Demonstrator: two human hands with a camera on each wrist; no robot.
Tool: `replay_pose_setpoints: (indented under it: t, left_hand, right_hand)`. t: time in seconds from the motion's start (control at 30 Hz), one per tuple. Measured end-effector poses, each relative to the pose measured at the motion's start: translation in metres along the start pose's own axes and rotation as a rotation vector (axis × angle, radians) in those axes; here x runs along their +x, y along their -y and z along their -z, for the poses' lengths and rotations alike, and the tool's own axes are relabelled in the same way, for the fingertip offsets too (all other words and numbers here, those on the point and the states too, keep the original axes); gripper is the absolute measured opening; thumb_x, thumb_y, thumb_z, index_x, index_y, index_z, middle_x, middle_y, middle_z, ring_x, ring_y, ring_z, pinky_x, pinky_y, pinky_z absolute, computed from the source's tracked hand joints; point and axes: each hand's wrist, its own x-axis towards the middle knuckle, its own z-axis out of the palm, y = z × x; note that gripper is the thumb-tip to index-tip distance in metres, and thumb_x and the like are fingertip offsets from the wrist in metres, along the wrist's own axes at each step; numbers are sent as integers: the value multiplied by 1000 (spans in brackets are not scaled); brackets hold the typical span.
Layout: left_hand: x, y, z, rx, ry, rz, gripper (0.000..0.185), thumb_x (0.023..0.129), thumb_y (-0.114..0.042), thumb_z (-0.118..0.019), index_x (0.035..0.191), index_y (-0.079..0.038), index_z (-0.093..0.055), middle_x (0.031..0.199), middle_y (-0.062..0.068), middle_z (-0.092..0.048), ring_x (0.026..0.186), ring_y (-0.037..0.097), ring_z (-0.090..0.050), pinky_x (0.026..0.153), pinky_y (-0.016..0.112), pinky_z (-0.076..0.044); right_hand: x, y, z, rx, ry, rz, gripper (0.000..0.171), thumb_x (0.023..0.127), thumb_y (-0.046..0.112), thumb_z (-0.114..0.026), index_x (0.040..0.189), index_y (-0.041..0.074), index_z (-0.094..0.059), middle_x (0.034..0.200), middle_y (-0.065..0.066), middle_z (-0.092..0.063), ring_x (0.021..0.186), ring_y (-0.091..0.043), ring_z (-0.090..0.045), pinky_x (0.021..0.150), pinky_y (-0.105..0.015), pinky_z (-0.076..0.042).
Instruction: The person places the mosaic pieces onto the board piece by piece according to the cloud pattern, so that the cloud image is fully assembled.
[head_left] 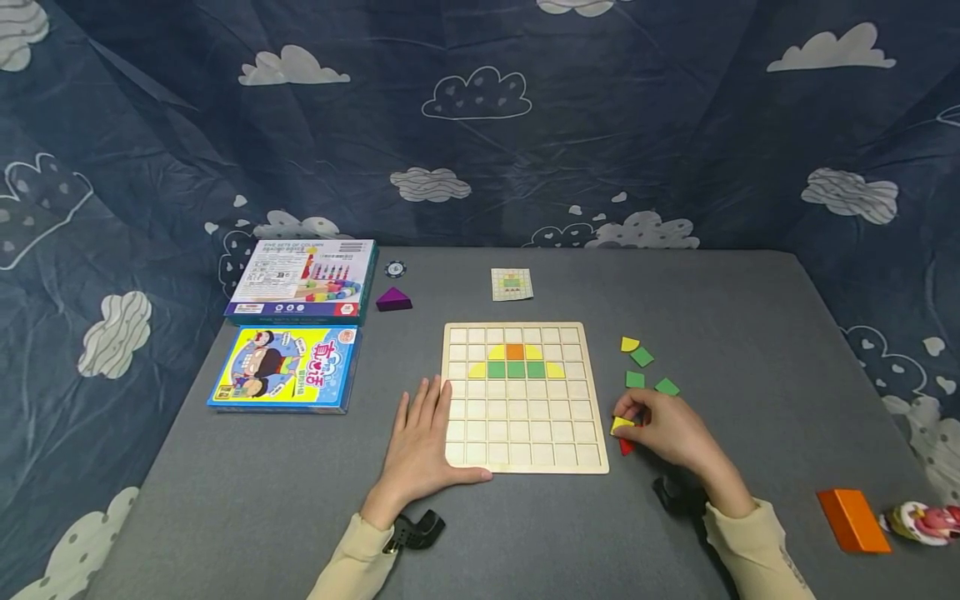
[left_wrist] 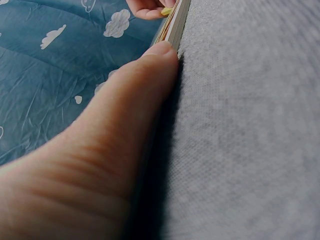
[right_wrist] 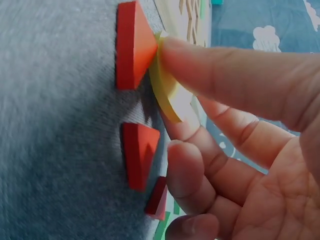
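My left hand (head_left: 422,446) lies with straight fingers along the left edge of a wooden grid board (head_left: 525,433), its thumb at the near edge. Between thumb and fingers, my right hand (head_left: 671,429) pinches a yellow rounded tile (right_wrist: 167,92) just right of the board. Red tiles (right_wrist: 132,45) lie on the cloth close beneath it, partly hidden by the hand in the head view. On the board's upper rows sit an orange square tile (head_left: 514,352), a row of green squares (head_left: 516,369) below it, and yellow rounded tiles (head_left: 556,370) at the sides.
Loose green tiles (head_left: 634,380) and another yellow tile (head_left: 629,344) lie right of the board. Behind it is a small pattern card (head_left: 512,284). Two boxes (head_left: 281,367), a purple triangular block (head_left: 393,300) and a round chip (head_left: 395,269) are left; an orange block (head_left: 853,521) and figurine (head_left: 926,522) are right.
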Motion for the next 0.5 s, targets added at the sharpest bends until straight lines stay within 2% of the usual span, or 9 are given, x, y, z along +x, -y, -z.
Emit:
replay_pose_setpoints:
  t: [0.3,0.5]
  left_hand:
    - [-1,0,1,-10,-24,-11,132,59,-84,-60,152,-4,-12,156,15,-13,143,28,-2,112,47,3]
    - [-1,0,1,-19,-25,-11,131,59,-84,-60,152,-4,-13,156,14,-13,143,28,-2,112,46,3]
  right_hand:
    - [-1,0,2,18,-1,14,13,75,8,-78,85,9,-69,71,5,-58,60,-13,-49,51,-27,-37]
    - [1,2,1,11,-38,3,13,77,11,-78,89,8,-72,72,5,-59,58,-12,-47,49,-26,-36]
